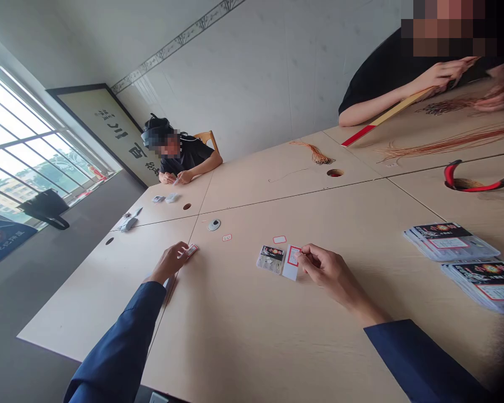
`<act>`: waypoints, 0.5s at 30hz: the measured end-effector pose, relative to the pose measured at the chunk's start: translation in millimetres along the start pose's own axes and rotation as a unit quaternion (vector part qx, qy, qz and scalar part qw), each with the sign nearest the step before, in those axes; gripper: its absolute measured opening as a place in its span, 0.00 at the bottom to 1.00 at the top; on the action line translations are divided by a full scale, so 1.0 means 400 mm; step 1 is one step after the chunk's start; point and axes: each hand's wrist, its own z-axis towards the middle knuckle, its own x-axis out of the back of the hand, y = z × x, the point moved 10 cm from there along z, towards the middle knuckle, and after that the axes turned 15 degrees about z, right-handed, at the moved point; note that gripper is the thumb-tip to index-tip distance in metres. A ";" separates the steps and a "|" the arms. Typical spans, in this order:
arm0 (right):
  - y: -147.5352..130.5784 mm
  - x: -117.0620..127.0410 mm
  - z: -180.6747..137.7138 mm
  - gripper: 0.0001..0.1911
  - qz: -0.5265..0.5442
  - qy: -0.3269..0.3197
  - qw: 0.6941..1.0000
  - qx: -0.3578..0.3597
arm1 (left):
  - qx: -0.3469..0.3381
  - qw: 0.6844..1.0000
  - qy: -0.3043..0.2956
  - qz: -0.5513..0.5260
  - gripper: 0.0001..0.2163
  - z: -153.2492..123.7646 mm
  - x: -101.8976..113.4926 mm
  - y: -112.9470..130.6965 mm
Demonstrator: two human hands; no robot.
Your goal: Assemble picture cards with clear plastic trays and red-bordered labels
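My left hand (pixel 172 262) is on the left of the table, its fingertips closed on the edge of a small stack of red-bordered labels (pixel 192 251). My right hand (pixel 325 271) is in front of me, finger and thumb pinching the edge of a red-bordered label (pixel 294 255). That label lies over a white strip of paper (pixel 291 271). Right beside the strip is a flat clear plastic case (pixel 270 263) with a black printed card and small pieces inside, too small to make out. Loose red-bordered labels, one blank (pixel 279 239) and one printed (pixel 227 238), lie behind it.
Stacked plastic cases (pixel 457 242) stand at the right. Red-handled pliers (pixel 479 184) and copper-coloured wires (pixel 445 141) are beyond them. One person (pixel 386 73) holds a ruler-like strip (pixel 386 117); another person (pixel 189 157) sits at the far left. A round metal disc (pixel 214 225) lies mid-table.
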 end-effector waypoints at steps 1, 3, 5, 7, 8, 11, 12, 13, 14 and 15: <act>0.000 0.000 0.000 0.20 -0.002 0.001 1.000 -0.001 | -0.001 1.000 0.002 0.001 0.09 0.000 -0.001 0.000; 0.002 0.001 -0.001 0.20 -0.008 0.004 1.000 -0.006 | -0.001 1.000 0.007 0.000 0.10 0.001 -0.001 -0.001; 0.004 0.001 -0.001 0.20 -0.013 0.004 1.000 -0.011 | -0.001 1.000 0.011 -0.003 0.12 0.000 0.001 -0.002; 0.004 0.000 -0.001 0.20 -0.012 0.003 1.000 -0.011 | -0.004 1.000 0.011 -0.006 0.12 -0.001 0.003 0.000; 0.004 -0.001 0.000 0.21 -0.012 0.001 1.000 -0.009 | -0.007 1.000 0.010 -0.007 0.11 -0.001 0.005 0.001; 0.002 -0.001 0.001 0.21 -0.015 0.002 1.000 -0.001 | -0.016 1.000 0.009 -0.007 0.10 -0.002 0.008 0.005; 0.001 0.000 0.002 0.21 -0.016 0.002 1.000 0.003 | -0.018 1.000 0.010 -0.005 0.10 -0.002 0.008 0.005; 0.001 -0.001 0.002 0.21 -0.017 0.001 1.000 0.006 | -0.019 1.000 0.010 -0.002 0.09 -0.002 0.008 0.004; 0.001 -0.001 0.003 0.22 -0.016 0.000 1.000 0.008 | -0.019 1.000 0.011 0.001 0.08 -0.002 0.007 0.003; 0.003 -0.001 0.003 0.22 -0.016 -0.001 1.000 0.007 | -0.019 1.000 0.012 0.004 0.08 -0.002 0.006 0.002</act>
